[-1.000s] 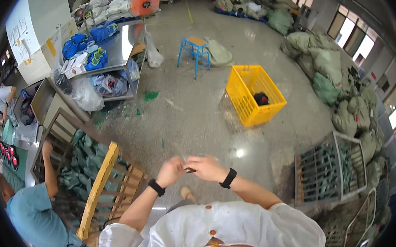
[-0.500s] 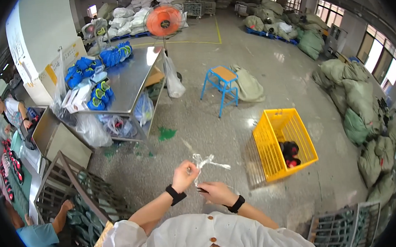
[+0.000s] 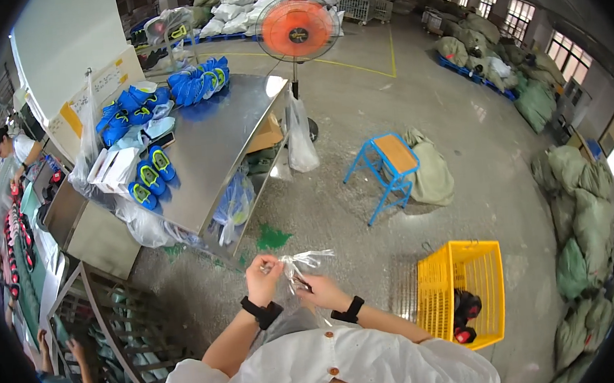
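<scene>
Bundle of shiny white plastic-like strands (image 3: 293, 261) spans both hands: the left hand (image 3: 262, 281) pinches it in narrowed fingers, probably for steadiness; the right hand (image 3: 322, 292) curls around a small dark tool (image 3: 302, 284).

From head height we look forward and down, wide-angle, our bare left hand (image 3: 262, 280) and bare right hand (image 3: 321, 291) near, the margins perhaps distorted.
</scene>
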Action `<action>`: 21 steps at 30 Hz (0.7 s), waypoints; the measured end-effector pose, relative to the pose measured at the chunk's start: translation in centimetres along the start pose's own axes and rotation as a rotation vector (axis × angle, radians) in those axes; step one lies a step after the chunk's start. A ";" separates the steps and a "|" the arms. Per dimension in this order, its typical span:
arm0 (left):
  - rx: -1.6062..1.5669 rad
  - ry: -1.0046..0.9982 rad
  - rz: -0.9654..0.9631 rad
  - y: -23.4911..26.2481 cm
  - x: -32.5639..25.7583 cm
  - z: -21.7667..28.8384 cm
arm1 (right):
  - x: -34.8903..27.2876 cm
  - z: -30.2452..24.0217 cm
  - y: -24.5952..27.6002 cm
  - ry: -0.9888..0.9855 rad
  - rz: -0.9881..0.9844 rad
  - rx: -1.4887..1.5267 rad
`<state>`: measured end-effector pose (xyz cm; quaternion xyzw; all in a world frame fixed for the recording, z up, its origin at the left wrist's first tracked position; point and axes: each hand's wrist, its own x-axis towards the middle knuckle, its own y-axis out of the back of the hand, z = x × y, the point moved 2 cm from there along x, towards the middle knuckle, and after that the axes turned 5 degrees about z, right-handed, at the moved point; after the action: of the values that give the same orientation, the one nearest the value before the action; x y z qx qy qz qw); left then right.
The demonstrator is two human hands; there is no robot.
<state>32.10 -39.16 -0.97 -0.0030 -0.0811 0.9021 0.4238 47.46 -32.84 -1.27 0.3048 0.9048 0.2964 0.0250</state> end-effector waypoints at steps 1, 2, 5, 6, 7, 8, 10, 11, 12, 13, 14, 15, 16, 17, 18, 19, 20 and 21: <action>0.469 -0.317 0.022 -0.1 2.2 -0.3 | 1.7 1.3 -0.1 -0.002 -0.005 -0.002; 0.583 -0.349 0.012 -0.7 4.1 -0.9 | 3.5 1.9 1.0 -0.025 0.025 0.019; 0.451 -0.253 0.181 -2.6 11.4 -2.8 | 9.4 5.0 5.1 -0.255 -0.002 0.078; 0.444 -0.238 0.174 -3.5 13.7 -3.1 | 11.1 6.1 6.1 -0.194 0.018 0.131; 0.500 -0.271 0.087 -4.7 16.4 -3.4 | 12.7 7.1 7.2 -0.135 0.041 0.187; 0.561 -0.303 -0.006 -5.6 18.8 -3.2 | 14.3 7.8 8.2 -0.155 0.042 0.194; 0.601 -0.306 -0.237 -7.9 22.7 -3.7 | 18.2 8.5 10.7 0.132 0.111 0.062; 0.631 -0.326 -0.459 -9.3 24.3 -4.0 | 20.2 9.1 12.0 0.121 0.108 0.072; 0.599 -0.178 -0.574 -10.3 25.6 -4.1 | 22.2 10.0 13.6 0.025 0.222 0.062; 0.602 -0.166 -0.582 -10.9 27.0 -4.4 | 24.0 11.1 15.1 -0.071 0.334 0.050; 0.301 0.108 -0.625 -11.9 28.2 -5.0 | 25.5 13.3 16.3 -0.192 0.362 0.161; -0.004 0.378 -0.645 -13.0 29.4 -5.5 | 27.0 15.4 17.4 -0.199 0.362 0.163; -0.051 0.451 -0.677 -13.7 31.2 -5.6 | 28.7 17.7 18.3 -0.315 0.266 0.441; -0.052 0.459 -0.671 -14.7 32.7 -6.4 | 30.2 19.2 19.1 -0.430 0.161 0.718; -0.117 0.437 -0.608 -15.7 34.2 -7.1 | 31.5 19.7 19.7 -0.504 0.208 0.876; -0.181 0.412 -0.543 -16.6 35.6 -7.8 | 32.8 20.9 20.0 -0.509 0.196 0.878; -0.182 0.404 -0.535 -18.0 37.6 -8.4 | 34.5 22.5 20.8 -0.511 0.151 1.007; -0.259 0.514 -0.504 -19.1 38.9 -9.0 | 36.0 23.7 21.2 -0.515 0.104 1.140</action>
<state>22.42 3.87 -4.57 -0.2626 -0.0839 0.7218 0.6349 34.96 13.41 -4.22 0.3755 0.8696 -0.3147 0.0612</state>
